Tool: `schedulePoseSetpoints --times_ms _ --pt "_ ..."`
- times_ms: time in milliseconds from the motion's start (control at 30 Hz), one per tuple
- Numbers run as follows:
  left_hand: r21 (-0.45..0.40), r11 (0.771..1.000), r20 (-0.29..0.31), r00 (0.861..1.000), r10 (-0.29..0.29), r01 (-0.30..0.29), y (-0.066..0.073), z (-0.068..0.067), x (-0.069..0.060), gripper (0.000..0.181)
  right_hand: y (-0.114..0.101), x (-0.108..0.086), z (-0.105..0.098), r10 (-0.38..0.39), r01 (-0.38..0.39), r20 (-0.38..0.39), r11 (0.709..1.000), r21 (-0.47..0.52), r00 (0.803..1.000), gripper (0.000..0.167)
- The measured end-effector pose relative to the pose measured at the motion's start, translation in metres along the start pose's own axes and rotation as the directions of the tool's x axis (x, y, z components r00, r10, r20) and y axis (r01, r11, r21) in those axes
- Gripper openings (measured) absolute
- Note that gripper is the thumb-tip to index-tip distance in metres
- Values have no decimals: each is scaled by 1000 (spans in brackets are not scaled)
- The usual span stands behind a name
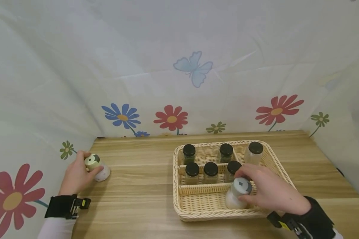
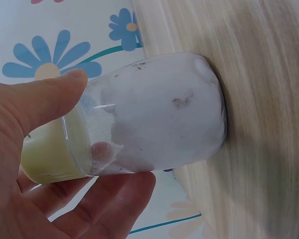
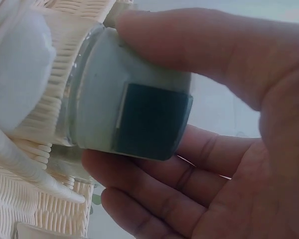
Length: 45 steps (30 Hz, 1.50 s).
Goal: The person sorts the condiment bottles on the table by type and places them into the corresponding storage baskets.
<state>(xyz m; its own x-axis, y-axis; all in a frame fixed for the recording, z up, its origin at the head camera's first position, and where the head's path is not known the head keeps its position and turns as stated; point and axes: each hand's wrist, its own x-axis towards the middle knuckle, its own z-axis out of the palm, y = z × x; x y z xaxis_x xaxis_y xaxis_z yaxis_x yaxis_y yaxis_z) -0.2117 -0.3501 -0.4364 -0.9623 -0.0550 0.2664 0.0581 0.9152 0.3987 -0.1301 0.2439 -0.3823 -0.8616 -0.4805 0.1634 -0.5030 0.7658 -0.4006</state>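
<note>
My left hand (image 1: 76,174) grips a clear seasoning jar (image 2: 164,114) by its pale yellow-green lid (image 2: 52,154), thumb on one side and fingers on the other. White contents fill much of that jar, and its base meets the wooden table at the left. My right hand (image 1: 272,189) holds a second seasoning jar (image 1: 233,200) around its pale blue-grey lid (image 3: 102,89), which has a dark flap (image 3: 152,119). White contents show in this jar too. It is upright in the front compartment of the wicker basket (image 1: 215,217), near the right end; its base contact is unclear.
Several black-lidded jars stand in the basket: a middle-row jar (image 1: 210,172), a back-left jar (image 1: 189,152) and a back-right jar (image 1: 255,152) among them. Wicker dividers (image 1: 203,190) separate the compartments. Flower-printed fabric (image 1: 143,83) borders the wooden table (image 1: 137,199) behind and at both sides.
</note>
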Motion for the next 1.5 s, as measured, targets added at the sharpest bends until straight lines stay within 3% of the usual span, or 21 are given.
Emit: schedulePoseSetpoints --times_ms 700,1067,1500 --pt "-14 1000 6 1000 -11 11 -1 1 0 75 2 -2 -2 -2 2 14 1000 12 1000 45" --pt "-80 997 143 990 9 3 -18 0 1 82 3 -2 -2 -12 12 10 1000 17 1000 49" --pt "-114 993 183 983 -1 22 -21 2 4 92 2 -3 -4 11 -10 7 1000 -12 1000 52"
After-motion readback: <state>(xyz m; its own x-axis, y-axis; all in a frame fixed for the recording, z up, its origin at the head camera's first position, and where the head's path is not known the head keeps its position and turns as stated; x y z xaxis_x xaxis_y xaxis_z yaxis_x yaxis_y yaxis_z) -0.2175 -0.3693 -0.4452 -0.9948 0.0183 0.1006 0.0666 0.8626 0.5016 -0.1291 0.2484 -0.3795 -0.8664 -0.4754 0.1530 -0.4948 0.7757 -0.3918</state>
